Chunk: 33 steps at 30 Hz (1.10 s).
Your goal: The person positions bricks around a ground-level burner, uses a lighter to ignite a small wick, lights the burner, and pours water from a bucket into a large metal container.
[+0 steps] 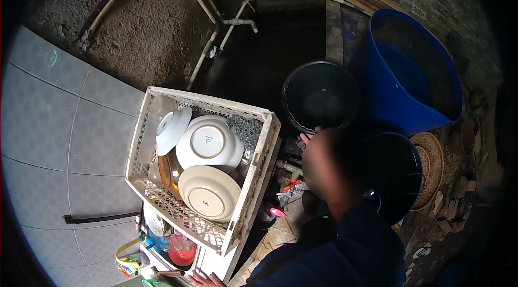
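Observation:
My right hand (319, 160) reaches forward from a dark blue sleeve. Most of it is blurred, but its fingertips show at the near rim of a round black bucket (294, 118), where they appear to grip. The bucket's dark inside has a pale sheen. At the lower edge, only the fingers of my left hand (206, 280) are visible. They lie spread against a white surface (217, 257), below a white plastic crate (202, 98). In that crate are an upturned white bowl (208, 140), an upturned cream plate (210, 194) and a smaller white bowl (172, 130).
A large blue tub (377, 92) stands at the right, with a dark basin (396, 179) nearer me and woven trays (431, 168) beside it. A pipe with a tap (240, 22) runs above a dark recess. Red cups (182, 248) sit under the crate's near side.

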Tool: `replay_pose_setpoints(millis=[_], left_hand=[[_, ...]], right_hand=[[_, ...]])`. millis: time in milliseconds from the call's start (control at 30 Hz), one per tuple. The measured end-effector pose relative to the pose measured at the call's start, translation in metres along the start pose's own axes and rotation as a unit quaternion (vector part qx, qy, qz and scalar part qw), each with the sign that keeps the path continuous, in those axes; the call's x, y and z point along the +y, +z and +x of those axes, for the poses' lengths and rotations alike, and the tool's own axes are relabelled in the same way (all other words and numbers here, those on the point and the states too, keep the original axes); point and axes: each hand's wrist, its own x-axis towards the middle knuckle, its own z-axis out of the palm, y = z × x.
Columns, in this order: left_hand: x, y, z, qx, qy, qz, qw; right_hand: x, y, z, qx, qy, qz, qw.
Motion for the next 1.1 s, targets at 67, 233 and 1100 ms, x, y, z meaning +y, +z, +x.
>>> replay_pose_setpoints(millis=[67,233,1100], left_hand=[[-0.002,0.002,-0.002,0.003,0.017,0.003,1.0],[-0.001,0.002,0.001,-0.001,0.026,0.014,1.0],[-0.013,0.037,-0.016,-0.011,-0.177,-0.11,0.978]], right_hand=[[-0.005,0.013,0.01,-0.022,-0.047,-0.06,0.997],[-0.048,0.081,0.028,-0.074,-0.202,-0.252,0.943],[0.045,0.102,0.188,-0.11,-0.569,-0.76,0.293]])
